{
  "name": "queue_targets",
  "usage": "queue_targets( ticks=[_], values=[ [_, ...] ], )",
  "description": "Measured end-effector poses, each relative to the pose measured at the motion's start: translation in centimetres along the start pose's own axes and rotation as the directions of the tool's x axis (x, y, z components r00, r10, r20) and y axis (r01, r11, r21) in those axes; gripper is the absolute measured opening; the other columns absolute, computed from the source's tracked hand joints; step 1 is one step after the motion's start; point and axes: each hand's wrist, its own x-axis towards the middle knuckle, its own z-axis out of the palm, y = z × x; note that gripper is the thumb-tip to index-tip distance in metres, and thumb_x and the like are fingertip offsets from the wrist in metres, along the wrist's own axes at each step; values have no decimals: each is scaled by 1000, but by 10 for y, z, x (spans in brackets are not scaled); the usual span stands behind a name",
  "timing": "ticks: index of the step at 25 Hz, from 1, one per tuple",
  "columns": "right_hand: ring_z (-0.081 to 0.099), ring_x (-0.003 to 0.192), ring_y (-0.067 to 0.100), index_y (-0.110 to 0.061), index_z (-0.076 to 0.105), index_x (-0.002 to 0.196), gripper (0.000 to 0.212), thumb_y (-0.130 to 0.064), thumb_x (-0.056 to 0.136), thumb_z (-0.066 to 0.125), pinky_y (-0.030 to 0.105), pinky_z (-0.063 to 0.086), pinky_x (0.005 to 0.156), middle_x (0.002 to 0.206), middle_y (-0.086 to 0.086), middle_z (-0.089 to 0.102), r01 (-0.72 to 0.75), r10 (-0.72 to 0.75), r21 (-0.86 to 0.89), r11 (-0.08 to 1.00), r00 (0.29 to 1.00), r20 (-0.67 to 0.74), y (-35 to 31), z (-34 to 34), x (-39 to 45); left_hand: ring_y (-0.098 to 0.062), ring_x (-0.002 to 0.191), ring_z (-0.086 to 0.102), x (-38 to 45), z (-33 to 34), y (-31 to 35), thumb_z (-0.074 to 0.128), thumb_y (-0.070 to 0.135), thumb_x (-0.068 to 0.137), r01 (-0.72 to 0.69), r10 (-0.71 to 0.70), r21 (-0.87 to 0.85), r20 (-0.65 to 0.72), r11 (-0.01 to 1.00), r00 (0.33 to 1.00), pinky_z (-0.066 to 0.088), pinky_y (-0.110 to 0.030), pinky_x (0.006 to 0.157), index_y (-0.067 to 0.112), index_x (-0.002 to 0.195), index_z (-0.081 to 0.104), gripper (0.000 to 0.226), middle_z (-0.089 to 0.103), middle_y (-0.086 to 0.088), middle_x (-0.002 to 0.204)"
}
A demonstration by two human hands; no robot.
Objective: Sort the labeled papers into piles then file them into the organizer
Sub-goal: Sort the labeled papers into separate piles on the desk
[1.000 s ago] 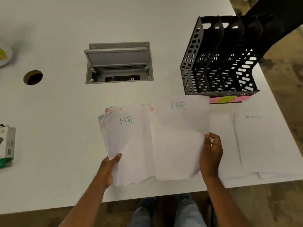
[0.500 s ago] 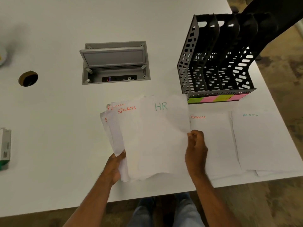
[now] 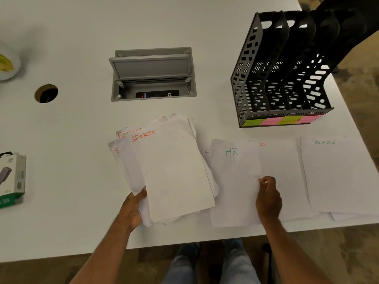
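Organizer (image 3: 285, 78) behind ADMIN pile (image 3: 338, 175); HR sheet (image 3: 233, 181) left of it.

A grey cable hatch (image 3: 152, 73) is sitting open in the white table (image 3: 82, 27); left of it are lying a round grommet hole (image 3: 46, 93), a boxed product (image 3: 11, 179) and a plate (image 3: 8, 66).

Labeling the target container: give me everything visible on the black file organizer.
The black file organizer stands upright at the table's far right, beyond the paper piles. It looks like moulded plastic: perforated dividers with cut-out slots form four slots side by side, open at top and front. All look empty. Green and pink sticky notes line its front base; their writing is unreadable. Neither hand touches it.
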Motion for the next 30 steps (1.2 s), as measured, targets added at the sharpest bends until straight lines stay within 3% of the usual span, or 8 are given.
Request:
queue_targets(
  ticks=[4, 7, 9, 12, 16, 22, 26, 30],
  values=[
    [64, 76, 29, -17, 50, 105, 17, -33, 104, 45, 32, 47, 62, 82, 2, 60, 47, -43, -68, 997, 997, 59, -11, 12, -5, -26, 81, 68, 0, -8, 1, 69, 25, 90, 0, 0, 8, 33, 1000, 999, 62, -35, 67, 16, 87, 76, 12, 77, -8, 86],
    [60, 100, 32, -12, 53, 118, 25, -27, 99, 57, 43, 55, 74, 108, 12, 62, 13, -12, -27, 1000, 1000, 19, -27, 9, -8, -25, 82, 68, 0, -12, -2, 66, 33, 85, -5, 4, 32, 27, 999, 1000, 57, -34, 68, 14, 100, 69, 24, 73, -13, 98],
    [59, 102, 27, -16, 53, 121, 25, -30, 100, 56, 43, 57, 80, 115, 9, 60, 40, -40, 150, 988, 999, -5, -48, 5, -14, -25, 86, 73, -1, -13, -5, 70, 32, 80, -11, 11, 27, 17, 1000, 1000, 59, -31, 65, 19, 108, 68, 31, 79, -5, 98],
    [63, 96, 7, -33, 56, 112, 23, -50, 99, 49, 31, 56, 82, 112, -5, 62, 15, -97, 420, 907, 980, 176, -96, 4, -35, -19, 82, 77, -5, -3, -10, 78, 31, 71, 7, -8, 32, 28, 999, 1000, 61, -27, 59, 19, 113, 67, 45, 80, -2, 97],
    [57, 91, 1, -32, 51, 114, 40, -60, 88, 62, 16, 44, 69, 111, -13, 58, 65, -158, 246, 967, 911, 380, -130, 17, -57, -20, 82, 77, -10, 11, -15, 81, 30, 69, 33, -34, 16, 41, 999, 999, 61, -28, 60, 16, 112, 68, 47, 80, -5, 98],
    [61, 88, 15, -19, 58, 89, 16, -30, 92, 70, 17, 44, 68, 92, -4, 63, 32, -136, 313, 949, 939, 315, -133, 25, -53, -32, 104, 69, -13, 13, -12, 80, 32, 71, 32, -32, -12, 23, 999, 999, 57, -44, 84, 14, 122, 66, 55, 76, -12, 112],
    [61, 77, 17, -23, 49, 90, 13, -25, 100, 57, 3, 41, 66, 81, -10, 60, 13, -47, 394, 919, 996, 79, -128, 7, -27, -36, 115, 63, -15, 11, -3, 79, 27, 78, 17, -17, -105, -1, 994, 1000, 49, -55, 101, 17, 127, 63, 52, 71, -12, 122],
    [60, 76, 21, -17, 45, 101, 11, -27, 104, 48, 27, 47, 71, 86, -1, 61, 79, -92, 296, 952, 995, 30, -113, 1, -19, -30, 108, 69, -16, 14, 18, 60, 27, 96, 78, -74, -304, 26, 949, 997, 51, -48, 99, 13, 118, 71, 28, 75, -14, 115]
  ],
)
